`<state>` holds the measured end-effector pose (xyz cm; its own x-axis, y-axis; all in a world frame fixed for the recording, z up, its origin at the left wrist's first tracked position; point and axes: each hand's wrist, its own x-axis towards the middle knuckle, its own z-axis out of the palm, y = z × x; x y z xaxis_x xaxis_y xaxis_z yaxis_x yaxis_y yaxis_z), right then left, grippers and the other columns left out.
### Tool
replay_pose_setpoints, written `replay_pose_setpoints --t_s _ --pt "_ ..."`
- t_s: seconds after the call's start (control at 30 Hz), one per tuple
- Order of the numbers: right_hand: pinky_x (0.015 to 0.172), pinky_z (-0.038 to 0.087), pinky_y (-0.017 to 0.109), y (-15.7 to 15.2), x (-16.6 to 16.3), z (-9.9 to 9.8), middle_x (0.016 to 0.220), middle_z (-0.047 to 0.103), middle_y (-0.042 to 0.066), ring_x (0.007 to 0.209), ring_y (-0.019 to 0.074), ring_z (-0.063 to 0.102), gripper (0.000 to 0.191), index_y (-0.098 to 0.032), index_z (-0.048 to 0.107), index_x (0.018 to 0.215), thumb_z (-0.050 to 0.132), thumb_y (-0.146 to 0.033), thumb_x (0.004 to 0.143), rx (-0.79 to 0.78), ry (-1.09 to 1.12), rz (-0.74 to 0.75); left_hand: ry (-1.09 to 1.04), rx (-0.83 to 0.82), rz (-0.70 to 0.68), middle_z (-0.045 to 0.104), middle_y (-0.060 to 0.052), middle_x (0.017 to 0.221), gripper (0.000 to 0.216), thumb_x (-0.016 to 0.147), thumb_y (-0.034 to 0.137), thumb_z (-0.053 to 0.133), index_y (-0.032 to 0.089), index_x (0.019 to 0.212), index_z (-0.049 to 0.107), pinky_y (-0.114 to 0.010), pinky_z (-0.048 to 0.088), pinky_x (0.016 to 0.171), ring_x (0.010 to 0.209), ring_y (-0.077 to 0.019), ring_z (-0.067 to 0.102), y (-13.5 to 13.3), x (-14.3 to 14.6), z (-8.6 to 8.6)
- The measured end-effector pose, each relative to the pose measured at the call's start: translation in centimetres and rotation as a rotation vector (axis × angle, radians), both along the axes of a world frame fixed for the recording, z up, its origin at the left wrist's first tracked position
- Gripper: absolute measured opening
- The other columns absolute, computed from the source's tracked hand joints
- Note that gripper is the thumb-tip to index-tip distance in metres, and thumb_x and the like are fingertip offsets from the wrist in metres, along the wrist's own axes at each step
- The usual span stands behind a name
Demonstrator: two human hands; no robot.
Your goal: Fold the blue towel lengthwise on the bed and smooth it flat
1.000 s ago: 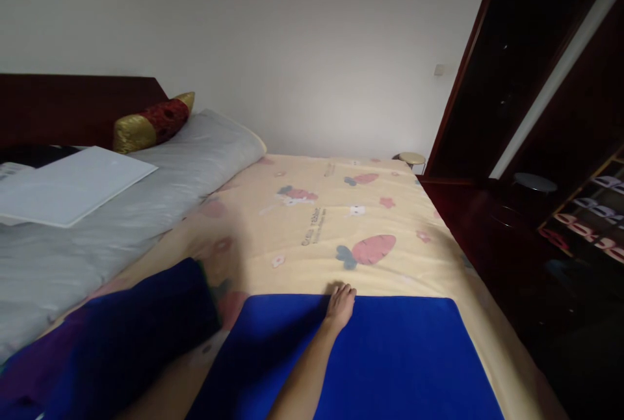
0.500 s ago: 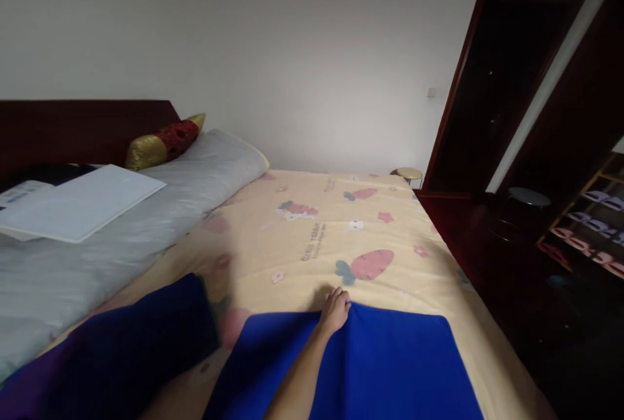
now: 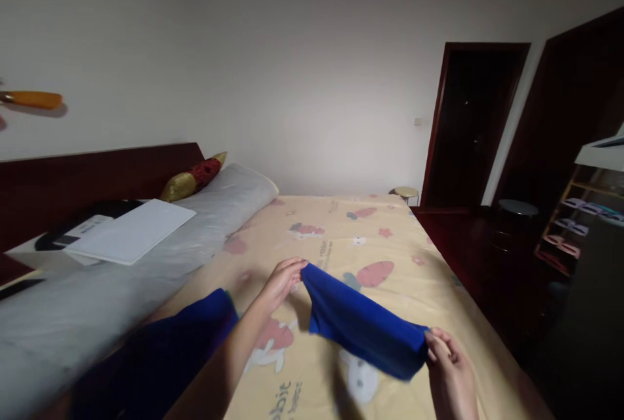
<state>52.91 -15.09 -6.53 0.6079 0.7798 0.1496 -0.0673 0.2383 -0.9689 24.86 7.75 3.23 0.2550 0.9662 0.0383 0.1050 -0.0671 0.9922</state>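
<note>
Fingers of your right hand (image 3: pixel 451 368) were pinched on the near corner of the bright blue folded cloth (image 3: pixel 361 326), low and nearest to you on the right. Your left hand (image 3: pixel 281 280) was pinched on the far corner, up and to the left, so the cloth hung between your hands just above the cream bedsheet printed with carrots and rabbits (image 3: pixel 341 238), not lying on it. It sagged in the middle, which suggested a light, soft, limp fabric: nothing fragile, little weight, but quick to droop or unfold wherever you did not hold it. The corners and the top edge looked like the right places to grip, as you did. Left of your left forearm lay a dark blue bundle of fabric (image 3: pixel 170 348) on the sheet. Farther left ran a long grey bolster pillow (image 3: pixel 160 257) with a flat white board (image 3: pixel 131 238) on it, and at its far end a red and gold cushion (image 3: pixel 192 176) leaned against the dark wooden headboard (image 3: pixel 97 173). Beyond the bed's far right corner stood a small round stool (image 3: pixel 406 193) beside a dark doorway (image 3: pixel 470 127).
</note>
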Motion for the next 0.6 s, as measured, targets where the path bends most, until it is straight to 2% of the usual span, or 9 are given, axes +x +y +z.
replay_pose_setpoints --t_s 0.07,0.1,0.2,0.3,0.4,0.53,0.6 --pt "0.067 0.054 0.033 0.2 1.2 1.9 0.080 0.070 0.005 0.077 0.0227 0.067 0.065 -0.014 0.056 0.121 0.070 -0.057 0.073 -0.053 0.198 -0.033 -0.043 -0.010 0.005 0.063 0.001 0.073 0.041 0.062 0.049 0.073 0.019 0.084 0.056 -0.026 0.045 0.069 0.068 -0.0130 0.061 -2.9 -1.8 1.0" --pt "0.073 0.054 0.033 0.3 1.8 2.9 0.085 0.071 0.007 0.082 0.0232 0.067 0.067 -0.013 0.057 0.121 0.073 -0.055 0.071 -0.069 0.205 -0.004 -0.059 -0.012 0.016 0.063 0.002 0.072 0.045 0.061 0.049 0.075 0.019 0.088 0.056 -0.026 0.045 0.068 0.067 -0.0129 0.060 -4.2 -2.5 1.2" --pt "0.086 0.051 0.034 0.5 3.3 5.5 0.099 0.071 0.010 0.095 0.0242 0.065 0.057 -0.012 0.068 0.106 0.076 -0.052 0.067 -0.082 0.110 0.127 -0.065 -0.014 0.037 0.063 0.003 0.073 0.051 0.061 0.049 0.077 0.021 0.099 0.058 -0.026 0.045 0.068 0.070 -0.0139 0.061 -7.7 -4.0 1.8" --pt "0.080 0.050 0.033 0.5 4.8 7.1 0.088 0.072 0.008 0.084 0.0214 0.065 0.051 -0.011 0.071 0.097 0.081 -0.048 0.063 -0.092 0.030 0.231 -0.042 -0.032 0.014 0.067 -0.002 0.081 0.045 0.062 0.050 0.076 0.018 0.091 0.064 -0.027 0.046 0.072 0.078 -0.0163 0.063 -10.4 -4.7 2.3" --pt "0.073 0.050 0.032 0.4 5.6 8.4 0.076 0.071 0.006 0.072 0.0185 0.064 0.048 -0.009 0.072 0.090 0.083 -0.045 0.059 -0.118 -0.051 0.274 -0.007 -0.042 -0.004 0.069 -0.003 0.082 0.042 0.059 0.045 0.079 0.017 0.088 0.066 -0.027 0.046 0.076 0.082 -0.0184 0.064 -12.0 -5.2 2.8" --pt "0.077 0.051 0.035 -0.1 5.9 9.8 0.077 0.071 0.008 0.073 0.0189 0.064 0.048 -0.008 0.071 0.083 0.080 -0.050 0.062 -0.101 -0.076 0.302 0.096 0.001 -0.027 0.072 -0.004 0.083 0.042 0.059 0.041 0.080 0.017 0.092 0.068 -0.029 0.048 0.077 0.084 -0.0206 0.065 -13.1 -6.0 3.1" --pt "0.078 0.052 0.035 -0.4 5.9 10.4 0.075 0.070 0.007 0.072 0.0194 0.065 0.051 -0.010 0.072 0.088 0.082 -0.051 0.060 -0.123 -0.103 0.307 0.155 0.028 -0.034 0.073 -0.004 0.085 0.042 0.062 0.044 0.078 0.017 0.093 0.069 -0.029 0.049 0.078 0.084 -0.0202 0.066 -13.3 -6.4 3.2"
